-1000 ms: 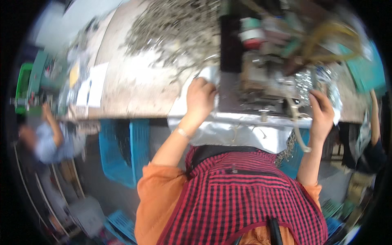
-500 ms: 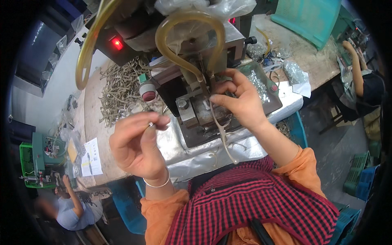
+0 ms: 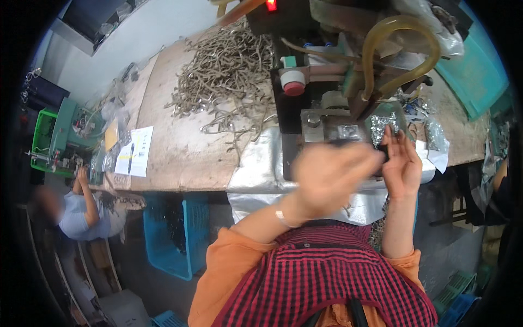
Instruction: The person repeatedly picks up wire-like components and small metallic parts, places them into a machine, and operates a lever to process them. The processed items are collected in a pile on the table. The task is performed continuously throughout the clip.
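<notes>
My left hand (image 3: 338,173) is smeared by motion in front of the bench press (image 3: 294,101), reaching across toward my right hand; its fingers are too blurred to read. My right hand (image 3: 402,168) is raised palm up at the press's right side, fingers stretched and slightly apart, beside a tray of small shiny metal bits (image 3: 384,128). Nothing can be made out in it. Behind my left hand lies the metal work block (image 3: 342,132) of the press, partly covered. Thin grey bent metal pieces (image 3: 223,73) are heaped left of the press.
Silver foil (image 3: 253,163) covers the bench edge. A yellowish hose (image 3: 400,24) loops over the press, near a red push button (image 3: 294,87). A blue crate (image 3: 190,234) stands below the bench. Another person (image 3: 90,210) works at far left.
The view has swung left. My left hand has crossed right, in front of the press. My right hand has left the forked grey metal piece at the press and turned palm up by the tray.
</notes>
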`<control>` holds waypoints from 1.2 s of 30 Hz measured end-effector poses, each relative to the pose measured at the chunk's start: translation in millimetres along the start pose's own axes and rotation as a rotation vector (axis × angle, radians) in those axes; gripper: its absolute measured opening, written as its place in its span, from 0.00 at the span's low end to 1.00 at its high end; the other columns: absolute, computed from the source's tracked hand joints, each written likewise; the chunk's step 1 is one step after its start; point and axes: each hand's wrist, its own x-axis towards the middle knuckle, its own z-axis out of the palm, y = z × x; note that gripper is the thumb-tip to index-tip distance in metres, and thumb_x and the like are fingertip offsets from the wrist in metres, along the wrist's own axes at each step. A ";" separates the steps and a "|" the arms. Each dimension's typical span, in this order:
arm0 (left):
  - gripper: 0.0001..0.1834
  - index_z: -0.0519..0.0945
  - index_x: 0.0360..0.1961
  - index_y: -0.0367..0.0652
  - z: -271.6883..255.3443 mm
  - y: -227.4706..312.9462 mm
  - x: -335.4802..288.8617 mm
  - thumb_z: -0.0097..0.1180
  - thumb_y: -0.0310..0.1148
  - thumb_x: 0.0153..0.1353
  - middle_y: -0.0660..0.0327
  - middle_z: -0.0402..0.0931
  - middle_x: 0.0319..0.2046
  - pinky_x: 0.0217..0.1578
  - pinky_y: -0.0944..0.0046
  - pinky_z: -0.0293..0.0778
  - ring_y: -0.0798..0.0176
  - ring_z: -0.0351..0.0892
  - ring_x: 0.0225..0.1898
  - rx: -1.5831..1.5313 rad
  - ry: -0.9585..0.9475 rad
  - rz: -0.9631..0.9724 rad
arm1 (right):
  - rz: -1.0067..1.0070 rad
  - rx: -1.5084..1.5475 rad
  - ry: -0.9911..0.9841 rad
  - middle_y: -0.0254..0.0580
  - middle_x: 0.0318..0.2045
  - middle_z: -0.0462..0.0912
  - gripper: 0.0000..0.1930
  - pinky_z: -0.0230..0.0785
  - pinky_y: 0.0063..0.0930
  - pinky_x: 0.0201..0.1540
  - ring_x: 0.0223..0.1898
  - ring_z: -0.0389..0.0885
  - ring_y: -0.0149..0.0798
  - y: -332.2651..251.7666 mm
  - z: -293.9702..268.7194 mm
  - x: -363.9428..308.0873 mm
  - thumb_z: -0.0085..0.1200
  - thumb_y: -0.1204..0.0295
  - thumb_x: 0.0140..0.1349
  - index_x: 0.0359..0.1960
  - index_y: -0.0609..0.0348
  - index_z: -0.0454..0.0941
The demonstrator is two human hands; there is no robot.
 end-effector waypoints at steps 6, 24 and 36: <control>0.10 0.84 0.38 0.40 -116.0 -110.1 -72.6 0.69 0.28 0.54 0.55 0.80 0.37 0.37 0.61 0.77 0.53 0.82 0.36 0.611 -0.021 -0.868 | -0.477 -1.042 -0.085 0.41 0.45 0.83 0.09 0.69 0.27 0.56 0.52 0.79 0.34 -4.1 -29.7 19.0 0.52 0.76 0.70 0.49 0.63 0.80; 0.08 0.81 0.35 0.38 -85.8 -19.9 -3.2 0.66 0.20 0.54 0.54 0.85 0.45 0.35 0.66 0.81 0.60 0.86 0.41 -0.066 -0.275 -0.056 | -1.110 -2.041 -0.044 0.43 0.31 0.81 0.12 0.72 0.43 0.43 0.40 0.78 0.51 -14.1 -48.7 9.8 0.67 0.72 0.52 0.38 0.60 0.82; 0.13 0.82 0.35 0.42 -8.1 -11.6 26.8 0.66 0.22 0.45 0.58 0.86 0.44 0.20 0.68 0.67 0.67 0.71 0.19 -0.076 -0.394 0.259 | -1.120 -1.843 -0.277 0.46 0.47 0.81 0.08 0.72 0.43 0.51 0.51 0.78 0.53 -1.9 -20.6 38.1 0.65 0.75 0.52 0.34 0.56 0.84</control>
